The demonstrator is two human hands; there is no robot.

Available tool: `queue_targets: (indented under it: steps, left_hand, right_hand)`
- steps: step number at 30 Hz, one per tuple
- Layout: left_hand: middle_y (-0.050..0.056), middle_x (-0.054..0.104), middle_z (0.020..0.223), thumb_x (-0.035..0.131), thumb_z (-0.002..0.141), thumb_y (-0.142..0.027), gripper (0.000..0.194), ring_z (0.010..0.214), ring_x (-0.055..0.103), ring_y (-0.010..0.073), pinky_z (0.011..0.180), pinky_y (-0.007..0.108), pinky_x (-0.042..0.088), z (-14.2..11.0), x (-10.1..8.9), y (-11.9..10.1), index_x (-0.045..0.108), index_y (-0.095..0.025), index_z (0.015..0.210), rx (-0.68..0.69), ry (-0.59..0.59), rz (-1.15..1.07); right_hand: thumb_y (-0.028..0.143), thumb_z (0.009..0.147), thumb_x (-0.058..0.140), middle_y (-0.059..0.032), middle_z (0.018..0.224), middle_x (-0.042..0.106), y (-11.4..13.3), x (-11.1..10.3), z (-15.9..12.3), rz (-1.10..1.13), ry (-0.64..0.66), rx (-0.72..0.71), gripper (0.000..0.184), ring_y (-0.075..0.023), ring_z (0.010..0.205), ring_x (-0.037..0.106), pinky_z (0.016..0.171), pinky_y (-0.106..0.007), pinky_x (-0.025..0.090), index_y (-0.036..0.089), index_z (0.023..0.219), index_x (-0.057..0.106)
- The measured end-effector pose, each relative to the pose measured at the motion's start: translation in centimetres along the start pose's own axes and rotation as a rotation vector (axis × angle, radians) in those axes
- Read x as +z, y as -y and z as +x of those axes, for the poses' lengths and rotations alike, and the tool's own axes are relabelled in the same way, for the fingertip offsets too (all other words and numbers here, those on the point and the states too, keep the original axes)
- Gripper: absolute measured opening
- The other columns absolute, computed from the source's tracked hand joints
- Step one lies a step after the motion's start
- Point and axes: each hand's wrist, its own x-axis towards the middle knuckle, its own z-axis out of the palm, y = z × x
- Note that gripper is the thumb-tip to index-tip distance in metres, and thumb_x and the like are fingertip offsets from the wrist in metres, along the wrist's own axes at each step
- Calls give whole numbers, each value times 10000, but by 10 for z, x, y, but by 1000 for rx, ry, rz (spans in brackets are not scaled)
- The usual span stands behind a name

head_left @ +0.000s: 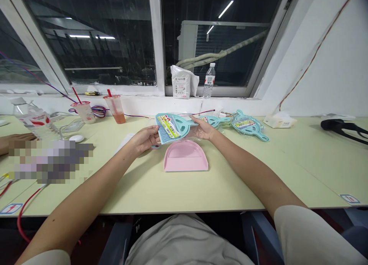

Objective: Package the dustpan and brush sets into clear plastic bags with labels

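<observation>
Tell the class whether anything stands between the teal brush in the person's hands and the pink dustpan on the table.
Nothing visible does. The packaged teal hand brush, held by the left hand and right hand, is just beyond the pink dustpan, with no object between them.

I count two hands [142, 139], one pink dustpan [186, 156], at least three teal packaged brushes [172, 129], two plastic cups [115, 108], and two water bottles [209, 81].

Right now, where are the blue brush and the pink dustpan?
Blue brush [168, 128], head view, on its paper label.
Pink dustpan [185, 161], head view, on its flat scoop.
</observation>
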Motion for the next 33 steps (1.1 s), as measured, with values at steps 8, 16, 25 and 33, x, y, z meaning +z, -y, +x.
queue_targets:
  steps: [8,16,25,33]
  left_hand:
    - [125,725,868,648,869,-121,62,711,699,176,672,307,613,5,-7,5,676,-101,920,58,-122,37]
    - [79,674,900,784,722,-159,445,720,680,191,637,361,580,-1,-4,2,495,-197,1059,193,-347,265]
    - [41,592,632,671,770,-471,348,645,561,188,556,292,416,-12,27,-8,640,-179,584,414,-494,1162]
    - [18,593,595,642,708,-308,146,559,495,156,497,281,333,-9,29,-5,674,-186,634,360,-536,1213]
  right_hand:
    - [654,925,532,1,626,562,10,-18,-2,-104,-11,33,453,-128,507,525,422,-211,434,211,843,488]
    - [429,967,587,39,595,390,19,-32,-6,-92,64,27,305,-84,476,325,393,-155,223,204,816,445]
    - [431,902,687,28,610,437,11,-19,-2,-234,44,-28,343,-89,517,371,444,-173,242,203,826,442]
    - [455,856,737,32,619,458,12,-16,-1,-249,17,-74,372,-90,523,383,460,-181,235,210,847,457]
